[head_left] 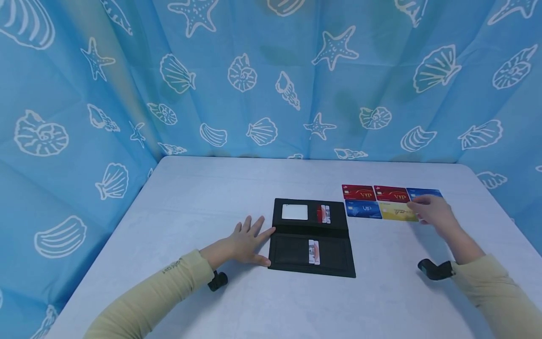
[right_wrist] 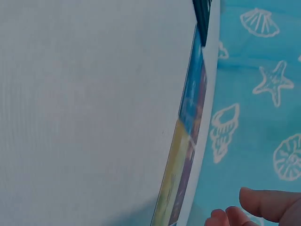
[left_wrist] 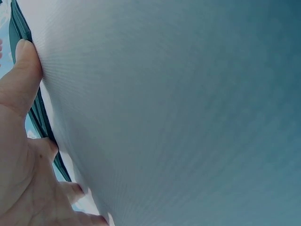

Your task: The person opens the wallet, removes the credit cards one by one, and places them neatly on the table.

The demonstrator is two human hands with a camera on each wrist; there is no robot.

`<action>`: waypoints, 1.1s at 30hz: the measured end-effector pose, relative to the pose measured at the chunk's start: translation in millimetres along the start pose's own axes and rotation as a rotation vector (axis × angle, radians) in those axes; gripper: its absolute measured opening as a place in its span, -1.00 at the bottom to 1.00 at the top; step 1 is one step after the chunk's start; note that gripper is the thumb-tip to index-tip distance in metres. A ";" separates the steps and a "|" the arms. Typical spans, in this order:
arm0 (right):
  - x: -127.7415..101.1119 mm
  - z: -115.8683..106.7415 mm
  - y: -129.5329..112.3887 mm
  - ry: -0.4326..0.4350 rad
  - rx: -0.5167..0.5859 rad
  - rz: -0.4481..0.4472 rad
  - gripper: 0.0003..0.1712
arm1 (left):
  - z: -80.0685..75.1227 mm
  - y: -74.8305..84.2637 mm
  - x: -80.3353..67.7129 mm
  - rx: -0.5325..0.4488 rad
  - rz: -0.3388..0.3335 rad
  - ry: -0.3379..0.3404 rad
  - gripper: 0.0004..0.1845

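Observation:
A black wallet (head_left: 312,249) lies unfolded on the table, with cards showing in its slots and a white window in its upper flap. My left hand (head_left: 245,245) rests flat with fingers spread, the index fingertip and thumb tip at the wallet's left edge. In the left wrist view, the thumb (left_wrist: 26,63) overlaps that dark edge. Over the right end of a group of cards is my right hand (head_left: 434,214), fingers loosely bent, overlapping a gold card (head_left: 395,211) and an upper blue card (head_left: 419,193). The right wrist view shows the thumb (right_wrist: 263,200) apart from the fingertips.
Two red VIP cards (head_left: 358,192) lie in the upper row, left of the upper blue card. Below them, a blue VIP card (head_left: 360,208) adjoins the gold one, close to the wallet. A blue shell-patterned curtain (head_left: 262,61) hangs behind the white table (head_left: 203,188).

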State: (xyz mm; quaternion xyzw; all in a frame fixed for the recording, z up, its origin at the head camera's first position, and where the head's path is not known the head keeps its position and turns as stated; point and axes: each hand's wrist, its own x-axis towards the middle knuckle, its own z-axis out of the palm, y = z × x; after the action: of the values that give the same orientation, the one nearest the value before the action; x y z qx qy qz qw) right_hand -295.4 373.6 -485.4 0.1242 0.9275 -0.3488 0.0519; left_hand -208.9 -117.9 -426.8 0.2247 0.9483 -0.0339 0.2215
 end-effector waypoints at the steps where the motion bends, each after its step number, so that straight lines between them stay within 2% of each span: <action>1: -0.6 2.0 -1.1 -0.006 0.012 -0.004 -0.12 | -0.1 0.0 0.0 -0.002 0.001 -0.001 -0.03; 6: -5.3 14.9 -9.6 -0.057 0.047 -0.041 -0.14 | 0.5 0.2 0.5 0.011 -0.001 -0.004 -0.03; 9: -15.8 23.0 -21.5 -0.073 0.055 -0.076 -0.17 | 1.5 0.0 1.3 0.029 -0.002 0.000 -0.03; 15: -64.1 31.0 -74.9 -0.131 0.112 -0.147 -0.32 | 2.2 -0.1 2.1 0.045 -0.004 0.004 -0.02; 18: -86.9 36.3 -101.6 -0.136 0.099 -0.159 -0.43 | 2.4 -0.1 2.6 0.044 -0.008 0.004 -0.02; 23: -116.8 44.4 -134.7 -0.195 0.106 -0.179 -0.52 | 3.9 -0.7 4.6 0.028 -0.014 0.004 -0.02; 28: -131.3 58.1 -149.8 -0.258 0.087 -0.212 -0.55 | 5.2 -1.2 5.6 0.024 -0.013 0.010 -0.02; 33: -136.4 74.8 -158.6 -0.316 0.066 -0.218 -0.59 | 5.8 -1.5 5.9 0.019 -0.013 0.008 -0.01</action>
State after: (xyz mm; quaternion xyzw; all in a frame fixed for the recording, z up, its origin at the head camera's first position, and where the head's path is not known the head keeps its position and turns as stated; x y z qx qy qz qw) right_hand -205.5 182.7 -416.0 -0.0318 0.9037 -0.3980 0.1547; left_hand -212.0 -117.7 -434.6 0.2206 0.9503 -0.0433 0.2152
